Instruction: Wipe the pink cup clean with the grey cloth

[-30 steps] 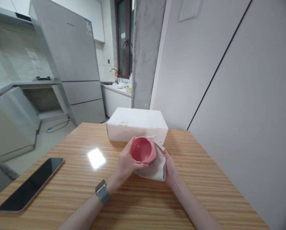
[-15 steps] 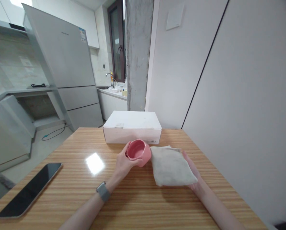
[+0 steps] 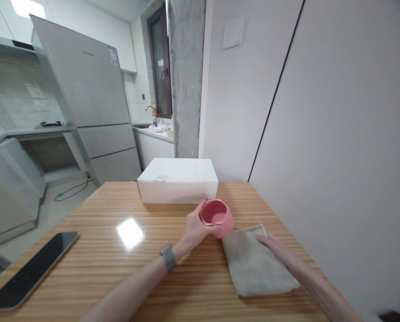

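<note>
My left hand (image 3: 197,228) is closed around the near-left side of a pink faceted bowl (image 3: 227,221). The bowl is tilted toward me, its inside in view, and no contents show in it. My right hand (image 3: 274,247) grips a folded grey-beige cloth (image 3: 255,268) by its right edge. One digit lies over the top of the cloth; the other fingers are hidden. The cloth's upper left corner sits just below the bowl, and I cannot tell whether the two touch. Whether the cloth rests on the table or hangs slightly above it is unclear.
A white box (image 3: 178,192) stands at the far edge of the wood-grain table (image 3: 119,277). On the left lies a black smartphone (image 3: 32,270). A pale wall (image 3: 337,134) runs along the right side, and a grey fridge (image 3: 86,80) stands beyond the table.
My left hand has carried the bowl to the right. My right hand has brought the cloth down and toward me, to the right. The view has shifted slightly.
</note>
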Available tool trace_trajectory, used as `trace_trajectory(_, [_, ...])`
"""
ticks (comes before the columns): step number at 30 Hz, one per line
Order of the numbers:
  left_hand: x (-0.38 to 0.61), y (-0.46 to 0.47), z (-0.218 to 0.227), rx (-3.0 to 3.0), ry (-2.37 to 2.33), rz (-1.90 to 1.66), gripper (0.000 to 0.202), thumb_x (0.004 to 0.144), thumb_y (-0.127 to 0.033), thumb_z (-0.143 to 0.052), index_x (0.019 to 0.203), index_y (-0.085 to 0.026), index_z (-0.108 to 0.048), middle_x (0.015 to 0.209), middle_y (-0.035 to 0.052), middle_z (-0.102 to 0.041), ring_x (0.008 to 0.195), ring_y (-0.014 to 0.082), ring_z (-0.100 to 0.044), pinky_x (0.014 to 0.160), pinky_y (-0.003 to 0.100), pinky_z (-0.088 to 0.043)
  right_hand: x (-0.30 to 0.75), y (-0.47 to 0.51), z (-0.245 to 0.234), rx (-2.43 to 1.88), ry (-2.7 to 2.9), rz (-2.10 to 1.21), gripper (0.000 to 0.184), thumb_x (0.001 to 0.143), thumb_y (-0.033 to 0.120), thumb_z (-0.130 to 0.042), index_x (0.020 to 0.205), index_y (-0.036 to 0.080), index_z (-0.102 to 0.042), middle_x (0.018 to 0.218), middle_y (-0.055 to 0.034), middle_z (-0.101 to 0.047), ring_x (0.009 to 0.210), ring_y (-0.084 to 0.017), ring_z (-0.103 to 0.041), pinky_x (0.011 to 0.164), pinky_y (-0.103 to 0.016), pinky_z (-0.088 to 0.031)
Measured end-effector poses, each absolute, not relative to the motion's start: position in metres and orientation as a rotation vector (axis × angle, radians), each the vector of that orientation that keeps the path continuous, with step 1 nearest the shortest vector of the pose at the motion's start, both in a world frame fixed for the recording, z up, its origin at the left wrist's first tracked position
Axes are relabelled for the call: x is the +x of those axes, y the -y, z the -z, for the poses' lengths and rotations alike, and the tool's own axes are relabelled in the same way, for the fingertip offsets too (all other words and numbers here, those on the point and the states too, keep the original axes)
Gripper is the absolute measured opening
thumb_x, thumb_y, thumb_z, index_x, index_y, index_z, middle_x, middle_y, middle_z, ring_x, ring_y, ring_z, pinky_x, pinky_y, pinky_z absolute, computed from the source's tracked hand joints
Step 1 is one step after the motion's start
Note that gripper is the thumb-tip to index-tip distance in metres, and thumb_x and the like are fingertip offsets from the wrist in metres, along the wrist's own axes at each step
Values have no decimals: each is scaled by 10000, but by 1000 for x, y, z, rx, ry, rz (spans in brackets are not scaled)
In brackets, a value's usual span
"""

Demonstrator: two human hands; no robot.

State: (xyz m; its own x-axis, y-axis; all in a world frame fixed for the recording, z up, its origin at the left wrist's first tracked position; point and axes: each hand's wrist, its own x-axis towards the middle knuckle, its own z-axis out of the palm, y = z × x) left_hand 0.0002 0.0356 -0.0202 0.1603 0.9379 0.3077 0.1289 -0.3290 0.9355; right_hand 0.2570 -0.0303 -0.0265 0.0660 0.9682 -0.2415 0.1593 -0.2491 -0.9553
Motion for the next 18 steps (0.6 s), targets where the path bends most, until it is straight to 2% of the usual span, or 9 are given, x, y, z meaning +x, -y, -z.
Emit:
trace_trajectory(2, [17, -40, 20, 1668, -1054, -1252, 855, 485, -276, -852, 1261, -201, -502, 1162, 46, -653, 1058, 233, -600, 933, 361, -462, 261, 30, 28, -1585, 1258, -1246, 256, 748, 455, -571, 856, 242, -663, 874, -88, -721, 796, -285, -683, 693, -385, -509])
trace_trajectory(7, [50, -50, 19, 1770, -1024, -1213, 823, 467, -345, -854, 1212, -218, -531, 1129, 32, -659, 1024, 231, -604, 921, 358, -451, 266, 34, 23, -1640, 1558, -864, 379, 675, 422, -630, 968, 182, -624, 985, -93, -700, 945, -302, -636, 862, -428, -472])
trace_trajectory(13, [73, -56, 25, 1827, -1051, -1167, 753, 472, -381, -844, 1149, -203, -566, 1122, 64, -654, 1021, 256, -601, 920, 384, -447, 268, 39, 22, -1642, 1685, -830, 331, 735, 362, -583, 1013, 184, -561, 1005, -84, -680, 957, -275, -622, 878, -402, -453])
trace_trajectory(18, [82, -62, 29, 1786, -1043, -1163, 807, 447, -390, -856, 1172, -194, -562, 1181, 94, -630, 1112, 296, -559, 978, 416, -412, 275, 40, 30, -1776, 1696, -655, 379, 738, 371, -581, 1059, 182, -509, 1015, -99, -669, 965, -280, -623, 877, -403, -444])
